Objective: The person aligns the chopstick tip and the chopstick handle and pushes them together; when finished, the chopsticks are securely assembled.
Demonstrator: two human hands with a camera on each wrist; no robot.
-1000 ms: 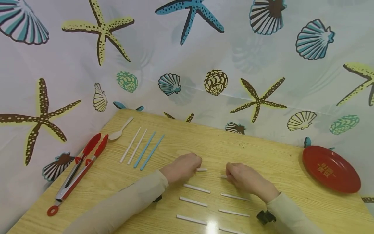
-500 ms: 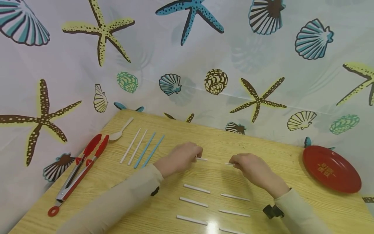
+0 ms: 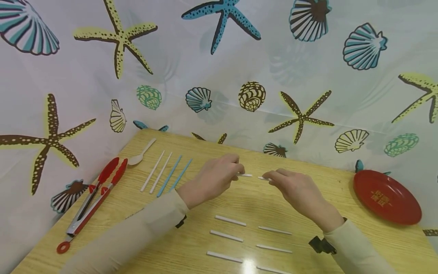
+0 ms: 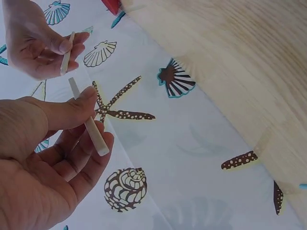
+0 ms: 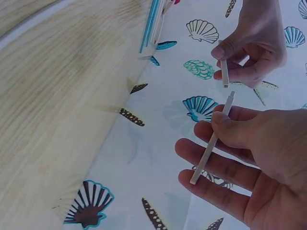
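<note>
My left hand (image 3: 215,177) pinches a short white chopstick half (image 4: 97,136) between thumb and fingers, above the far part of the table. Facing it, my right hand (image 3: 299,190) pinches another white chopstick half (image 5: 211,139); its stepped, narrower tip points toward the left hand's piece. A small gap separates the two ends, which are nearly in line in the head view. Nearer on the table lie more white halves: three in a left column (image 3: 226,236) and three in a right column (image 3: 274,249).
Two long white chopsticks (image 3: 152,171) and two blue chopsticks (image 3: 169,176) lie at the left, the sleeve near one blue end. Beyond them are a white spoon (image 3: 138,156) and red-tipped tongs (image 3: 96,198). A red oval plate (image 3: 386,196) sits at the far right, before the patterned cloth (image 3: 219,76).
Both hands have risen and moved away from the body, over the table's far part, each carrying its chopstick half. The two ends have come closer together.
</note>
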